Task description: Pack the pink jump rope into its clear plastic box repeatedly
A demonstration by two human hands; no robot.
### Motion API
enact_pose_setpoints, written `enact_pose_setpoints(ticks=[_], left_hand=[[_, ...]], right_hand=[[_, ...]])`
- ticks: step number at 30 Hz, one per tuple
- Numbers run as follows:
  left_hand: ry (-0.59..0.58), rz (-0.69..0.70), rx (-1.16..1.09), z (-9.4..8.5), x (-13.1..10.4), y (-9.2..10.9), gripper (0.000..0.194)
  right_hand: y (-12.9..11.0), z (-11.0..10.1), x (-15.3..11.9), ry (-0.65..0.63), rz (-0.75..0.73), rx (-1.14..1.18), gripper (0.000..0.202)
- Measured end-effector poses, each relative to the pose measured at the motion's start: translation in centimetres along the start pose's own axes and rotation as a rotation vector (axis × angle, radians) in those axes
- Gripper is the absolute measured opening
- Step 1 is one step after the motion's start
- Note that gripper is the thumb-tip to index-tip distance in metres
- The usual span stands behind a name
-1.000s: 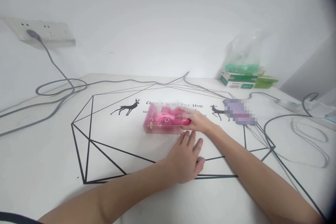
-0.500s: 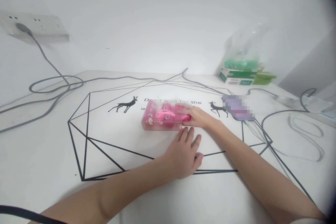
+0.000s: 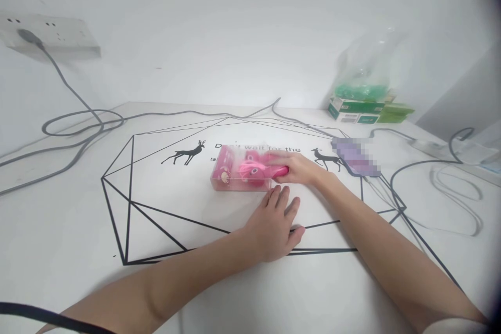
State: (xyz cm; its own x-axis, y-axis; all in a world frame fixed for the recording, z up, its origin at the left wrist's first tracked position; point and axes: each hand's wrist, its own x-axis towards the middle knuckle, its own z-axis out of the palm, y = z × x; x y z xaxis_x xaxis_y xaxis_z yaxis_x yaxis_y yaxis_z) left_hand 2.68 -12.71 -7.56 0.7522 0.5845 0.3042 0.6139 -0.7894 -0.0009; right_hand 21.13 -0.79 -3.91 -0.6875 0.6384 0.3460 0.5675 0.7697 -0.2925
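Note:
A clear plastic box (image 3: 240, 183) with a pink printed end lies on the white table, below the printed words. Inside and at its right end is a pink item (image 3: 254, 169) with a round eye-like mark and a darker pink handle-like part. My right hand (image 3: 291, 166) is closed around the right part of this pink item, at the box's right end. Just below the box's right corner, my left hand (image 3: 274, 224) rests with its fingers spread, fingertips close to the corner. It holds nothing.
A blurred purple phone-like object (image 3: 354, 156) lies right of my right hand, with cables around it. Green-and-white boxes (image 3: 356, 110) and a clear bag (image 3: 364, 70) stand at the back right. A grey cable (image 3: 74, 86) runs from the wall socket (image 3: 50, 36) across the table's back.
My right hand and the pink item have shifted slightly right, out from the box. The left hand stays nearly in place. The whole view has shifted a little.

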Motion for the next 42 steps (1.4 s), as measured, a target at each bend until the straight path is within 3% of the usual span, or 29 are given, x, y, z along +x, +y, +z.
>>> enact_pose_setpoints(ticks=[8, 14, 21, 33, 42], left_hand=[[-0.02, -0.004, -0.005, -0.1, 0.0, 0.1, 0.061], [-0.016, 0.001, 0.0, -0.1, 0.1, 0.0, 0.061], [0.015, 0.009, 0.011, 0.1, 0.2, -0.1, 0.061], [0.007, -0.001, -0.045, 0.2, 0.3, -0.3, 0.06], [0.007, 0.007, -0.085, -0.3, 0.5, -0.5, 0.058]], right_hand=[[0.8, -0.7, -0.4, -0.025, 0.033, 0.007, 0.048], [-1.2, -0.9, 0.1, -0.093, 0.123, -0.1, 0.063], [-3.0, -0.7, 1.0, -0.137, 0.239, -0.32, 0.056], [-0.7, -1.6, -0.1, -0.126, 0.191, -0.267, 0.052], [-0.5, -1.0, -0.1, -0.081, 0.169, -0.187, 0.05]])
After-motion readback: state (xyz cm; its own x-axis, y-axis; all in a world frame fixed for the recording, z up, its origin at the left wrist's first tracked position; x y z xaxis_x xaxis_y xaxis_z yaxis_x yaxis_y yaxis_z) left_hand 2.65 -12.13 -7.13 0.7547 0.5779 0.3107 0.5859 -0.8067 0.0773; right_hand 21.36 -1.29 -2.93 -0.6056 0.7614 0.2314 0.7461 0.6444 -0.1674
